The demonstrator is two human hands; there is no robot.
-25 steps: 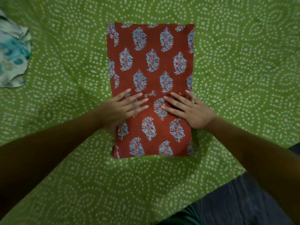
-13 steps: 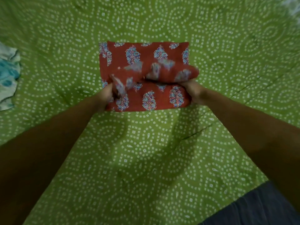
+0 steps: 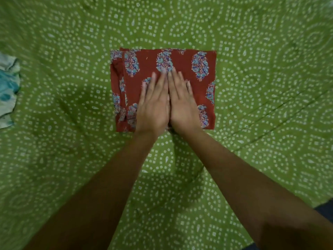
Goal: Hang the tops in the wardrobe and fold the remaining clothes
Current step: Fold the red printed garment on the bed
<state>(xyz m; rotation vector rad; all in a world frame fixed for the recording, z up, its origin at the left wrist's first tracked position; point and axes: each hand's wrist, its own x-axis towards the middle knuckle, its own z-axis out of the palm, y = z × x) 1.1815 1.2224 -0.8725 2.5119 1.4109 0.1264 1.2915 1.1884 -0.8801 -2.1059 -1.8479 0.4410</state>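
A red garment [image 3: 187, 87] printed with blue floral motifs lies folded into a compact rectangle on a green bedspread [image 3: 261, 51] patterned with white dotted circles, directly under the fingers of both hands. The left hand [image 3: 153, 109] and the right hand [image 3: 182, 105] press flat on it side by side, touching along their inner edges, fingers straight, close together and holding nothing. Well off to the left of the fingers, a white and teal cloth [image 3: 8, 91] lies at the frame's edge.
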